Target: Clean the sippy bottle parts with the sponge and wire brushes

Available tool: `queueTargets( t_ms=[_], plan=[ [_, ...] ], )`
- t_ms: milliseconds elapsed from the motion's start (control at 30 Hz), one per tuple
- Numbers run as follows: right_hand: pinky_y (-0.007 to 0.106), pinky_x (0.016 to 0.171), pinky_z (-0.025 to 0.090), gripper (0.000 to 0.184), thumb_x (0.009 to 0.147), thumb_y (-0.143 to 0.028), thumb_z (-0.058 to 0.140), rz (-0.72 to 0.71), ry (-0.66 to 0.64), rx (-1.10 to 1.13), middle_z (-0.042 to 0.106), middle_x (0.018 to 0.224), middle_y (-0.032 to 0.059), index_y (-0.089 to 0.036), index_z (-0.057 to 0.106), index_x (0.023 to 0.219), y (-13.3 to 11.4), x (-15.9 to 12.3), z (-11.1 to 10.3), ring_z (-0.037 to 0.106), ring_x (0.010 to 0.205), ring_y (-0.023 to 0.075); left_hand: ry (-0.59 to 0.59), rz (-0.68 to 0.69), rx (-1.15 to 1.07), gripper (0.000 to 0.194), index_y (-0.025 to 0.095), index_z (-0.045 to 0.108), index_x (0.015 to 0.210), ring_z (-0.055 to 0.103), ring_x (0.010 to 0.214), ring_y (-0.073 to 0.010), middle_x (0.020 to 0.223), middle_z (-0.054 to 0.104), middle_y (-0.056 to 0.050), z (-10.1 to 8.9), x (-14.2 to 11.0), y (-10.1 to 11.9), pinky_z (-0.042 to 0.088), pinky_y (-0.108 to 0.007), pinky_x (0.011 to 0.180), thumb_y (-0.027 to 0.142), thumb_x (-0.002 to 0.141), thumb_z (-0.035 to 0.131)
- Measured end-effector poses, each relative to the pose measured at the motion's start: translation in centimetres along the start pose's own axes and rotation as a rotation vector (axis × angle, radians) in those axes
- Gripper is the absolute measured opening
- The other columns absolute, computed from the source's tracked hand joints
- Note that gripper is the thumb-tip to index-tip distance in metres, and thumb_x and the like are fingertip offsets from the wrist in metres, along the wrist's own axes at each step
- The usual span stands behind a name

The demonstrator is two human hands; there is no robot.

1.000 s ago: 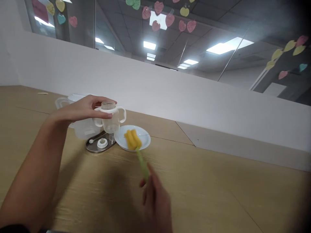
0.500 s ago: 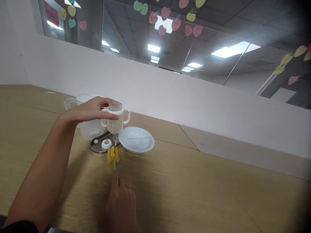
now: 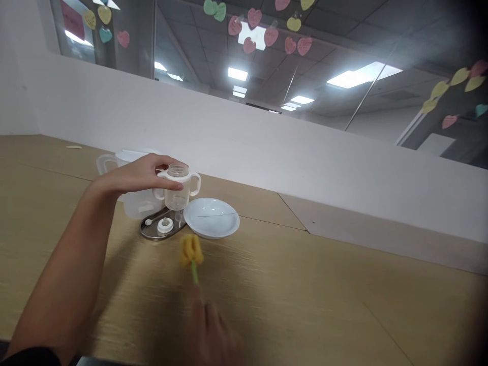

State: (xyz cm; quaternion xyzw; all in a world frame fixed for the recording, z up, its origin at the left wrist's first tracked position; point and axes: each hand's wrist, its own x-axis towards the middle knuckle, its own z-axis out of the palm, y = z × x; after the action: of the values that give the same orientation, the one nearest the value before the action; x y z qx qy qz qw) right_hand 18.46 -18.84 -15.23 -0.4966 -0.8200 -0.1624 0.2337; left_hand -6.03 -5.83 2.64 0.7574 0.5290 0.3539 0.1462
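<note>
Right hand (image 3: 215,333), blurred at lower centre, grips sponge brush (image 3: 191,250) by green handle; grip firmly, steer yellow head clear of metal tray (image 3: 151,232) left of centre and plate (image 3: 213,223) at centre. Left hand (image 3: 143,174) grasps two-handled bottle (image 3: 177,201), left of centre; brace it upright, your fingers off open mouth.

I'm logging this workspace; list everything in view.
table: 1, tan, foreground
wall: 1, white, behind
glass: several, clear, above wall
notes: many, multicoloured, on glass
lights: several, white, in glass
tray: 1, silver, on table
jug: 1, translucent, behind tray
dish: 1, white, beside tray
cap: 1, white, on tray
piece: 1, white, on tray
strip: 1, pale, far left
bottle: 1, clear/white, by tray
brush: 1, yellow/green, before tray
sleeve: 1, black, lower-left
left hand: 1, on bottle
right hand: 1, on brush
</note>
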Motion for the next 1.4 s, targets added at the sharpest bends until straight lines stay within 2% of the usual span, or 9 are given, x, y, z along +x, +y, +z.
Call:
queueTargets(
  t_ms=[167, 267, 400, 533, 733, 867, 967, 1200, 1400],
  plan=[
    [0.021, 0.044, 0.046, 0.035, 0.081, -0.001, 0.050, -0.047, -0.189, 0.060, 0.064, 0.077, 0.0094, -0.010, 0.056, 0.113, -3.3, 2.7, 2.1, 0.065, 0.064, 0.0177, -0.025, -0.007, 0.013, 0.061, 0.027, 0.059, 0.123, 0.062, 0.095, -0.0238, 0.109, 0.068, -0.003, 0.3, 0.3, 0.1, 0.049, -0.026, 0.074, 0.049, 0.066, 0.068],
    [0.020, 0.044, 0.045, 0.033, 0.082, -0.002, 0.049, 0.015, -0.218, 0.027, 0.064, 0.073, 0.0090, -0.009, 0.056, 0.114, -1.7, 2.3, 2.2, 0.065, 0.061, 0.0169, -0.044, -0.019, 0.023, 0.061, 0.028, 0.059, 0.123, 0.062, 0.093, -0.0225, 0.108, 0.068, -0.002, 0.4, 0.5, 0.0, 0.048, -0.024, 0.070, 0.049, 0.066, 0.068],
    [0.019, 0.039, 0.042, 0.040, 0.081, -0.001, 0.047, 0.082, -0.149, -0.012, 0.064, 0.067, 0.0063, -0.013, 0.056, 0.118, 1.0, 0.0, 1.2, 0.063, 0.054, 0.0155, -0.027, -0.019, 0.068, 0.058, 0.027, 0.061, 0.119, 0.061, 0.094, -0.0240, 0.109, 0.067, -0.002, 0.4, 0.6, 0.0, 0.047, -0.024, 0.068, 0.049, 0.065, 0.068],
    [0.020, 0.038, 0.042, 0.044, 0.077, 0.002, 0.047, 0.068, -0.124, 0.007, 0.065, 0.067, 0.0064, -0.015, 0.059, 0.116, -0.1, -1.1, 0.9, 0.063, 0.053, 0.0164, -0.038, -0.010, 0.054, 0.060, 0.027, 0.062, 0.119, 0.061, 0.095, -0.0254, 0.109, 0.068, -0.003, 0.6, 0.6, 0.1, 0.047, -0.024, 0.070, 0.049, 0.064, 0.068],
    [0.025, 0.046, 0.049, 0.036, 0.078, -0.002, 0.051, 0.021, -0.328, 0.050, 0.067, 0.077, 0.0149, -0.005, 0.058, 0.113, -4.5, 4.3, 2.4, 0.066, 0.063, 0.0203, -0.080, 0.019, 0.052, 0.058, 0.028, 0.063, 0.117, 0.061, 0.093, -0.0252, 0.104, 0.069, -0.001, 0.8, 0.7, 0.6, 0.047, -0.025, 0.072, 0.051, 0.063, 0.068],
    [0.027, 0.050, 0.052, 0.036, 0.079, -0.004, 0.051, 0.044, -0.422, 0.059, 0.067, 0.077, 0.0182, 0.000, 0.057, 0.114, -5.1, 7.7, 2.9, 0.067, 0.066, 0.0213, -0.084, 0.034, 0.069, 0.057, 0.026, 0.062, 0.118, 0.062, 0.093, -0.0250, 0.105, 0.069, -0.003, 0.9, 0.6, 0.6, 0.047, -0.026, 0.072, 0.049, 0.066, 0.067],
    [0.028, 0.048, 0.051, 0.036, 0.079, -0.003, 0.051, 0.068, -0.428, 0.046, 0.066, 0.073, 0.0192, 0.002, 0.057, 0.114, -4.9, 8.2, 3.1, 0.067, 0.064, 0.0217, -0.089, 0.043, 0.083, 0.055, 0.028, 0.061, 0.119, 0.062, 0.090, -0.0237, 0.103, 0.069, -0.001, 0.9, 0.6, 0.5, 0.046, -0.026, 0.069, 0.048, 0.068, 0.066],
    [0.024, 0.045, 0.049, 0.037, 0.079, -0.002, 0.050, 0.093, -0.360, -0.006, 0.067, 0.070, 0.0161, -0.002, 0.058, 0.115, -2.8, 4.1, 3.8, 0.066, 0.057, 0.0198, -0.084, 0.024, 0.090, 0.059, 0.028, 0.064, 0.116, 0.062, 0.090, -0.0258, 0.104, 0.070, -0.001, 1.0, 0.8, 0.6, 0.046, -0.026, 0.069, 0.052, 0.063, 0.068],
    [0.019, 0.043, 0.044, 0.043, 0.082, -0.003, 0.047, 0.139, -0.196, -0.022, 0.065, 0.066, 0.0079, -0.012, 0.055, 0.124, 2.2, -1.0, 3.4, 0.065, 0.053, 0.0158, -0.095, 0.001, 0.075, 0.061, 0.028, 0.063, 0.117, 0.061, 0.092, -0.0262, 0.104, 0.069, -0.001, 1.0, 0.7, 0.9, 0.046, -0.025, 0.070, 0.053, 0.061, 0.068]
  ],
)
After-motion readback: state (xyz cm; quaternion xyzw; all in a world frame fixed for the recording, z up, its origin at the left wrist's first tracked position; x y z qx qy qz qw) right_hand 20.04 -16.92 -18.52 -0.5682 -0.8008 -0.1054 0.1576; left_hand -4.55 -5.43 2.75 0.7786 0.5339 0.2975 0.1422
